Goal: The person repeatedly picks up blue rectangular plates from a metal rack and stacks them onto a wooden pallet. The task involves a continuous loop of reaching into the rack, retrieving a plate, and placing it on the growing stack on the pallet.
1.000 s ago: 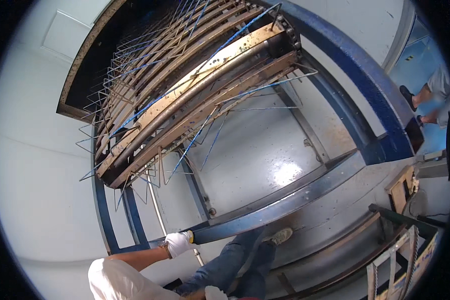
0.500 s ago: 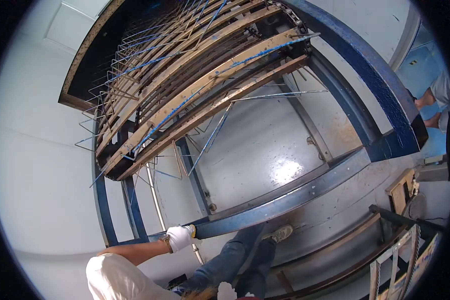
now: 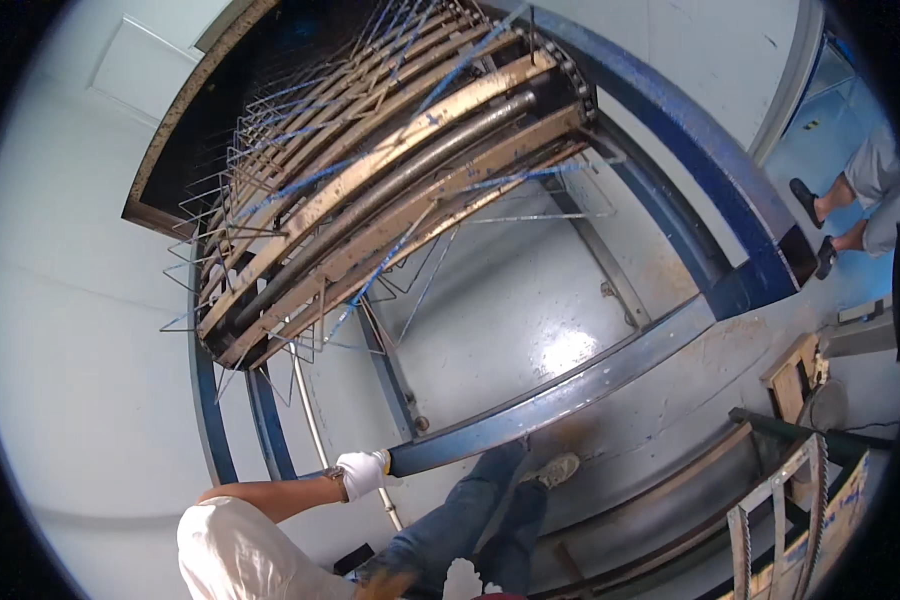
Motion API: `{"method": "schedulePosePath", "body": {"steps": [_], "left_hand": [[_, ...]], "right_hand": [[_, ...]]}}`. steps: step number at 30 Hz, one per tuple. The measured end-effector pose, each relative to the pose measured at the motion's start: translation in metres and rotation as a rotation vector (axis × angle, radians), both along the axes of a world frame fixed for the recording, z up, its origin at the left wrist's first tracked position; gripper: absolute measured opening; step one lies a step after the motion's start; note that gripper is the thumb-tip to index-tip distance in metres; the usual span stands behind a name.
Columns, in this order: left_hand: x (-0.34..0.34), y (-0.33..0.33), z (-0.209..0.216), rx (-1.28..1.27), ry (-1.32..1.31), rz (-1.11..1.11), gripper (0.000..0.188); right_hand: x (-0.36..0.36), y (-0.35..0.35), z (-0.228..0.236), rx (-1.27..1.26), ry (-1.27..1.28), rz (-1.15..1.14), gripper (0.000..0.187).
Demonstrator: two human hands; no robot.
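Note:
My left hand (image 3: pixel 362 472), in a white glove, is closed around a thin upright metal rod (image 3: pixel 310 410) beside the end of a curved blue steel beam (image 3: pixel 570 385). The bare forearm and white sleeve reach in from the lower left. Above hangs a long conveyor rack (image 3: pixel 390 190) of tan rails with several thin wire hooks (image 3: pixel 200 245) sticking out along it. My legs in blue jeans (image 3: pixel 480 520) and one shoe (image 3: pixel 555 468) show below. A bit of white glove (image 3: pixel 460 580) at the lower edge may be my right hand; its grip is hidden.
A heavy blue frame (image 3: pixel 700 170) arcs round the rack above a glossy grey floor (image 3: pixel 530 320). Another person's legs and black shoes (image 3: pixel 830 215) stand at the far right. A wooden pallet piece (image 3: pixel 795 375) and a metal ladder-like frame (image 3: pixel 780 520) lie at the lower right.
My left hand has stayed closed on the rod at nearly the same spot. The view has shifted a little, so the rack sits slightly higher in the picture.

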State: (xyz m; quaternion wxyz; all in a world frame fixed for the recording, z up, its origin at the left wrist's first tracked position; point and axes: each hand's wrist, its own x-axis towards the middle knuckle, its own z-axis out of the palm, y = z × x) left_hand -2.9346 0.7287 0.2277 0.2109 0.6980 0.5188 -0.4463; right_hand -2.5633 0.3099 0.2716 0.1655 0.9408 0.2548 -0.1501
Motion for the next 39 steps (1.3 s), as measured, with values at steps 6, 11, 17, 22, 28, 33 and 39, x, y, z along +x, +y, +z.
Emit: {"method": "schedulePosePath", "body": {"steps": [6,11,17,22,28,33,39], "left_hand": [[-0.01,-0.01,0.005,0.018,-0.081,-0.01,0.052],[-0.012,-0.007,0.007,0.044,-0.121,-0.063,0.051],[-0.005,-0.01,0.022,0.03,-0.126,-0.036,0.053],[0.023,0.012,0.031,-0.3,-0.329,-0.411,0.049],[0.148,0.162,0.179,0.62,-0.889,-0.153,0.047],[0.154,0.332,0.262,1.122,-0.612,0.463,0.052],[0.174,0.352,0.27,1.131,-0.598,0.648,0.071]], "right_hand": [[0.0,0.01,0.012,0.117,0.028,-0.057,0.021],[-0.007,-0.027,-0.012,0.415,-0.218,0.221,0.029],[-0.018,-0.04,-0.01,0.324,-0.018,-0.117,0.032],[-0.017,-0.039,0.008,0.624,0.132,-0.192,0.03],[-0.021,-0.048,0.004,0.469,0.022,-0.174,0.029],[-0.016,-0.049,-0.001,0.568,0.054,-0.203,0.025],[-0.025,-0.067,-0.031,0.798,0.128,-0.401,0.024]]}}
